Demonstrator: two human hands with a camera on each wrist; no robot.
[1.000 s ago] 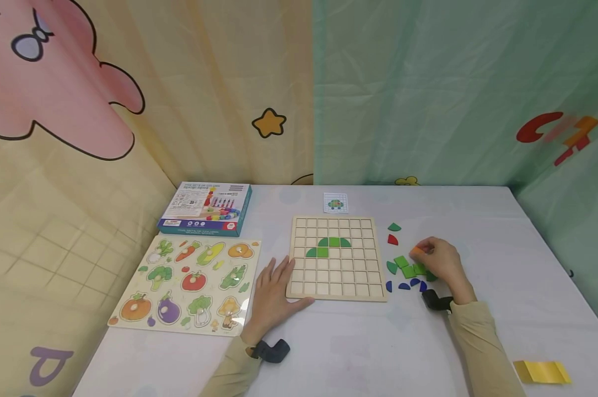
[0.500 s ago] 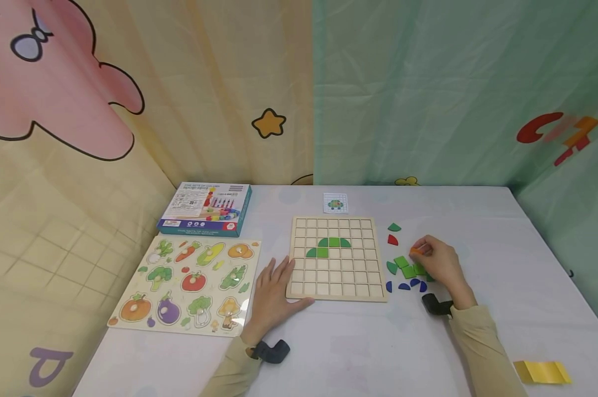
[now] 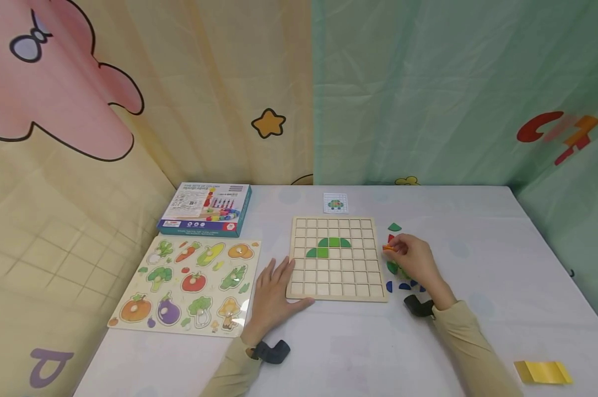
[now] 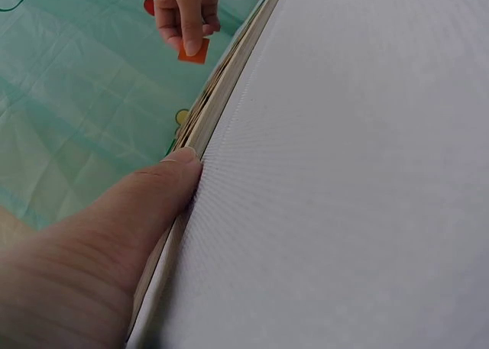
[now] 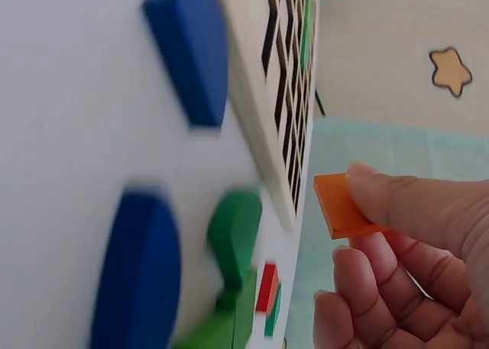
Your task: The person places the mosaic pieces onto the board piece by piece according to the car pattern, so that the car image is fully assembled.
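My right hand (image 3: 415, 259) pinches an orange square tile (image 5: 336, 208) between thumb and fingers, just right of the wooden grid board (image 3: 335, 281). In the left wrist view this orange tile (image 4: 195, 53) shows beyond the board's edge. My left hand (image 3: 274, 298) lies with fingers spread at the board's left side, its thumb (image 4: 179, 166) touching the front edge. Two rows of green pieces (image 3: 334, 242), squares and rounded ones, sit in the grid. Under and beside my right hand lie loose blue pieces (image 3: 404, 286), green pieces (image 3: 392, 267) and a partly hidden red piece (image 5: 267, 288).
A small pattern card (image 3: 335, 203) lies behind the board. To the left are a vegetable puzzle board (image 3: 179, 325) and a boxed toy set (image 3: 204, 209). A folded yellow paper (image 3: 543, 373) is at the front right. Printed curtains hang behind the table.
My right hand has carried the orange tile leftward from over the loose pieces to near the board's right edge. My left hand has stayed in place.
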